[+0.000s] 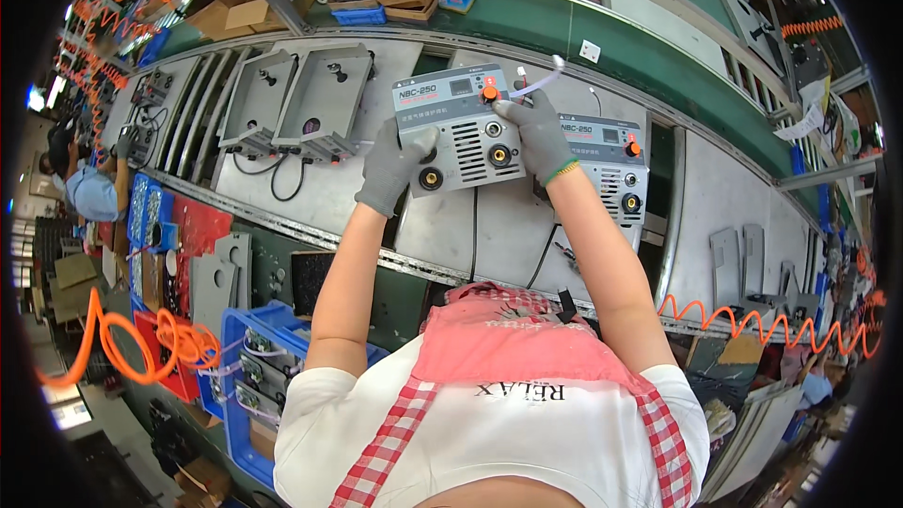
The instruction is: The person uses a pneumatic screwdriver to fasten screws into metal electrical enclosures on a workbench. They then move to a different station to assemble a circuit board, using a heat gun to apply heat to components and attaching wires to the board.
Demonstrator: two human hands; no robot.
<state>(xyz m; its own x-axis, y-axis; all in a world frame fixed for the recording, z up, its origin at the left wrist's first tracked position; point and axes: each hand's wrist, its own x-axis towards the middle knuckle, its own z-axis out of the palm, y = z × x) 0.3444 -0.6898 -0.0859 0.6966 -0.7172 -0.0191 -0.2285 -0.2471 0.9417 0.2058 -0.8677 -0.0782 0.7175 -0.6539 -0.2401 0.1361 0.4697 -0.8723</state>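
Here we are at the line, and both hands are busy: the left hand point(388, 167), in a grey glove, has its grip closed on the left edge of a grey front panel point(461, 136), thumb laid across the face, and the right hand point(538, 130), gloved too, is clamped at the upper right corner, thumb just beside the orange knob point(489, 93). How the fingers sit behind it, I can't tell from here. The panel is held up over the metal-topped table point(442, 230), face toward the worker, its top edge sloping up to the right, and a pale lead point(536, 87) sticks out past that corner. Just beside it, partly behind the right hand and forearm, there's a second panel point(611, 162) of the same kind, orange knob and all! Over to the left, two open grey metal trays point(324, 103) sit side by side, black cable point(299, 183) looping in front of them. Nearer the worker, low on the left, a blue crate point(232, 357) holds small assemblies, with an orange coiled hose point(174, 343) hanging close by.
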